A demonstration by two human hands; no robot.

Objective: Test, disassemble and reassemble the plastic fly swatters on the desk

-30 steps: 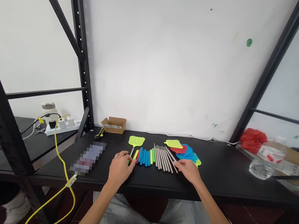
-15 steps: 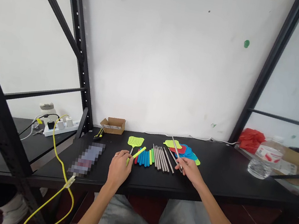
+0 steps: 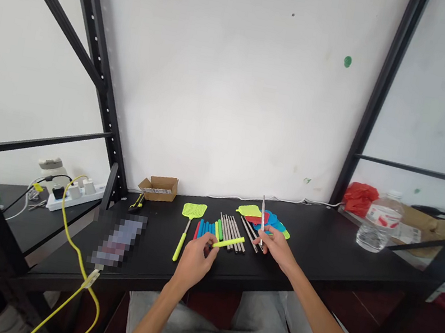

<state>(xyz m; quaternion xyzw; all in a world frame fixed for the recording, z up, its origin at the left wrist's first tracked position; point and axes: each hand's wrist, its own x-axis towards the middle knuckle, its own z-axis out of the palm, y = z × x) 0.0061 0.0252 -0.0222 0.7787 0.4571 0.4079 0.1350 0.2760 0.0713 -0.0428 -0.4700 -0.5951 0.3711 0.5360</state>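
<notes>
My left hand (image 3: pixel 197 259) is closed on a yellow-green handle tube (image 3: pixel 231 242), which points right over the near ends of the rods. In my right hand (image 3: pixel 275 246), the fingers grip a thin metal rod (image 3: pixel 263 214) that stands steeply. Several coloured handle tubes (image 3: pixel 207 227), red, blue, yellow and green, lie in a row beyond my left hand. Beside them are several loose metal rods (image 3: pixel 232 229). A pile of flat swatter heads (image 3: pixel 271 220), yellow, red and blue, lies behind my right hand. One whole yellow-green fly swatter (image 3: pixel 194 211) lies at the left.
An open cardboard box (image 3: pixel 159 189) and a yellow-black utility knife (image 3: pixel 137 202) stand near the wall. A blurred-out device (image 3: pixel 119 243) with a yellow cable (image 3: pixel 79 256) lies at left. On the right are a water bottle (image 3: pixel 379 222) and a red plastic bag (image 3: pixel 360 199).
My left hand has moved right with the tube, away from the fly swatter, whose handle now shows. The rod in my right hand has tipped more upright. The view has shifted to the right.
</notes>
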